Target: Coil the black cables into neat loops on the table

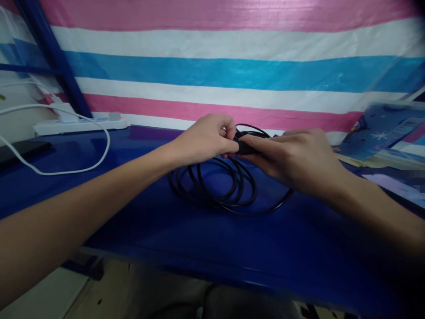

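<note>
left hand [206,139] and right hand [299,159] meet mid-counter, each grip pinching the black cable coil [244,188] at its far side, likely holding the loops together; the rest lies flat on the blue counter [159,230].

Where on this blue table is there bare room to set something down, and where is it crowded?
Free: the near table strip before the black cable coil, and the patch between that coil and the white cable loop. Crowded: the middle, where left hand and right hand grip the coil, and the right end with the blue box.
</note>
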Available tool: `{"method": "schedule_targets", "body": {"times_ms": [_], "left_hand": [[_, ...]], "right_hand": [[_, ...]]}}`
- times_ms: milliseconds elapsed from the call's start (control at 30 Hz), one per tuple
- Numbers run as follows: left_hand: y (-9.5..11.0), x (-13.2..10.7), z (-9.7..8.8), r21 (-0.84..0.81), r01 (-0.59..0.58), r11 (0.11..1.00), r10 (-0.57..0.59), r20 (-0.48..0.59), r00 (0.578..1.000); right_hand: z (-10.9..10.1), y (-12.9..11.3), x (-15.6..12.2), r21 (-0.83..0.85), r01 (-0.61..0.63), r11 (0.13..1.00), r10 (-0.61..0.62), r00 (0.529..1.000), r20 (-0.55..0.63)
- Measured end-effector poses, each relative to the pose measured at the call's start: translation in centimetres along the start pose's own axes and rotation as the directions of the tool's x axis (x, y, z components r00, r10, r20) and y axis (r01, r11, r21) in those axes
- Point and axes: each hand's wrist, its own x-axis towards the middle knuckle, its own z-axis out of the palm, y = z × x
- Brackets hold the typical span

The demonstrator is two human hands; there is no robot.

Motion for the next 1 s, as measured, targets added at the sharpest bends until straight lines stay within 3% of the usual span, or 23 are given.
{"method": "schedule_targets", "body": {"times_ms": [167,300,367,500,1000], "left_hand": [[0.6,-0.2,0.7,0.096,0.054,0.994,-0.049,-0.054,0.997],[0.8,-0.3,0.8,0.022,0.113,0.993,-0.111,-0.081,0.99],[0.6,-0.3,0.6,-0.108,0.122,0.987,-0.127,-0.034,0.991],[-0.1,-0.1,-0.6,-0.307,0.137,0.942,-0.089,0.165,0.982],[-0.9,0.3,-2.9,-0.235,0.117,0.965,-0.04,0.312,0.949]], "right_hand": [[0.5,-0.2,0.1,0.054,-0.011,0.998,0.011,1.0,0.007],[0.3,-0.2,0.1,0.134,-0.046,0.99,0.041,0.998,0.038],[0.2,-0.1,0.1,0.208,-0.07,0.976,0.061,0.997,0.049],[0.2,0.3,0.0,0.347,-0.086,0.934,0.07,0.996,0.06],[0.2,0.4,0.0,0.368,-0.064,0.928,0.043,0.997,0.065]]}}
